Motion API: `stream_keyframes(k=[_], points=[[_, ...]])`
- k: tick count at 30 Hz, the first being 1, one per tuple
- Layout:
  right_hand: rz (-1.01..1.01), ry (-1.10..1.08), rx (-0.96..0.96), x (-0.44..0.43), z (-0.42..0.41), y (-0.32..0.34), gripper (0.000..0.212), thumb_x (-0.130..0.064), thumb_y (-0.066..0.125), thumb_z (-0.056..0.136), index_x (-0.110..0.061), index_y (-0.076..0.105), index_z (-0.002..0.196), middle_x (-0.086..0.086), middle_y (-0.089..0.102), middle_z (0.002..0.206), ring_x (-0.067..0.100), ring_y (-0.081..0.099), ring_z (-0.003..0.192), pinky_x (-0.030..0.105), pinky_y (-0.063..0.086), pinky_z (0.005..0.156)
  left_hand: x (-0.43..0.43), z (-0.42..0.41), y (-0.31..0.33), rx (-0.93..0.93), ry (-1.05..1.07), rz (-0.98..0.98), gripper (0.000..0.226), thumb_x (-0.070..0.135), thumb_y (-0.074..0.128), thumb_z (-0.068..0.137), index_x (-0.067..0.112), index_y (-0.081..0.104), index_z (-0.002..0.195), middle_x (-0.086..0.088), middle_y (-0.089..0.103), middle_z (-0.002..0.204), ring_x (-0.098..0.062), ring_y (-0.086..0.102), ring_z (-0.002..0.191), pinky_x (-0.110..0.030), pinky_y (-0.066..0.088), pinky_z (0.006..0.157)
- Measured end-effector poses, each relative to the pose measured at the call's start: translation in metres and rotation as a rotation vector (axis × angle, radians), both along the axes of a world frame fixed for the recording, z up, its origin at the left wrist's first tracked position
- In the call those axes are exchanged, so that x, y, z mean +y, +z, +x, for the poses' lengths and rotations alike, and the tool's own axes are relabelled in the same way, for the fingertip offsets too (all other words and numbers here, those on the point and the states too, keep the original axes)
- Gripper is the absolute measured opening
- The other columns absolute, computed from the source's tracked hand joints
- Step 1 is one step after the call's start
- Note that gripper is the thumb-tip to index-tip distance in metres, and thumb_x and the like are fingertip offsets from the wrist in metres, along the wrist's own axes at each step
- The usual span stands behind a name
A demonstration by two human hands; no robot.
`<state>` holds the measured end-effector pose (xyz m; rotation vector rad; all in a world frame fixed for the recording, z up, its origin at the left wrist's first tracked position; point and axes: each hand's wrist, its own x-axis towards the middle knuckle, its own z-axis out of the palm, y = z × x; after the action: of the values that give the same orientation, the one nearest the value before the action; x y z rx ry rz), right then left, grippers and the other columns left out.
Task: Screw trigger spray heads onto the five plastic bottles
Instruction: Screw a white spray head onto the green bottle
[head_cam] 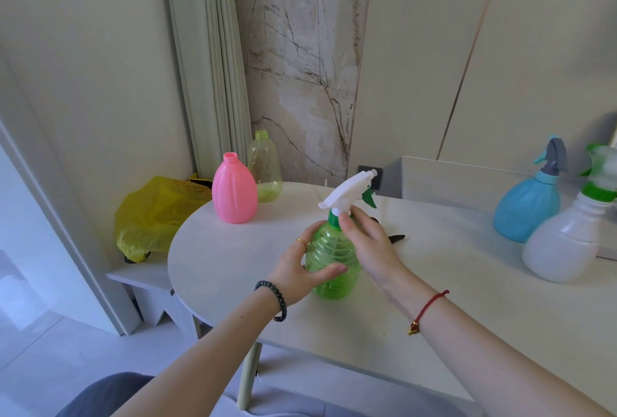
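Observation:
A ribbed green bottle (330, 256) stands at the middle of the white table (233, 259). My left hand (300, 269) wraps its body. My right hand (370, 243) grips the green collar under a white trigger spray head (347, 191) sitting on the neck. At the back left stand a pink bottle (234, 193) and a pale yellow-green clear bottle (263, 168), both with bare open necks. At the far right stand a blue bottle (526, 209) with a grey-blue spray head and a white bottle (564, 246) with a green-collared spray head.
A dark object (395, 238) lies on the table behind my right hand, mostly hidden. A yellow plastic bag (150, 216) rests on a low shelf left of the table. A curtain and wall stand behind. The table's rounded edge is near my forearms.

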<state>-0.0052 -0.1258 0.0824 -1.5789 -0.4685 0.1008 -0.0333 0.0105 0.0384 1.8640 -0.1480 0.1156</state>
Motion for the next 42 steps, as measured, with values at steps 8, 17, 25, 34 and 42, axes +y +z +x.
stream_keyframes(k=[8,17,25,34,42], points=[[-0.062,-0.173,0.017,0.001,0.0041,-0.0017,0.033,-0.031,0.075,0.072,-0.02,0.061,0.099,-0.001,0.065,0.108,0.013,0.058,0.107,0.035,0.047,0.094,-0.0006,-0.0012,0.0017,0.005,-0.002,-0.002,0.065,0.049,0.072,0.056,0.058,0.035,0.109,0.013,0.054,0.12,-0.002,0.051,0.113,-0.029,0.047,0.094],[0.016,-0.143,0.047,0.0013,-0.0002,-0.006,0.025,-0.022,0.065,0.081,-0.019,0.057,0.105,-0.006,0.06,0.11,0.009,0.053,0.111,0.025,0.042,0.094,-0.0007,-0.0007,0.0014,0.002,0.011,-0.004,0.074,0.042,0.073,0.06,0.044,0.034,0.123,0.004,0.055,0.125,-0.008,0.049,0.117,-0.041,0.044,0.1],[0.082,0.053,0.158,-0.0049,0.0049,-0.0035,0.029,-0.029,0.053,0.088,-0.017,0.057,0.114,0.0,0.06,0.116,0.01,0.054,0.114,0.022,0.046,0.091,-0.0009,-0.0003,0.0004,0.002,0.005,-0.016,0.072,0.038,0.073,0.063,0.043,0.034,0.123,0.005,0.055,0.124,-0.006,0.049,0.116,-0.037,0.045,0.099],[0.097,0.084,0.187,-0.0059,0.0067,-0.0026,0.04,-0.044,0.059,0.073,-0.022,0.063,0.106,-0.006,0.066,0.105,0.01,0.059,0.105,0.023,0.048,0.087,-0.0023,-0.0017,0.0021,-0.004,0.008,-0.015,0.069,0.038,0.073,0.064,0.047,0.034,0.119,0.007,0.056,0.123,-0.003,0.051,0.114,-0.034,0.046,0.098],[0.054,0.069,0.154,-0.0038,0.0076,-0.0025,0.05,-0.046,0.062,0.067,-0.023,0.061,0.112,-0.004,0.062,0.119,0.007,0.055,0.112,0.024,0.043,0.093,-0.0037,-0.0027,0.003,0.007,0.016,-0.002,0.072,0.043,0.073,0.061,0.045,0.034,0.122,0.005,0.056,0.124,-0.008,0.05,0.117,-0.043,0.043,0.101]])
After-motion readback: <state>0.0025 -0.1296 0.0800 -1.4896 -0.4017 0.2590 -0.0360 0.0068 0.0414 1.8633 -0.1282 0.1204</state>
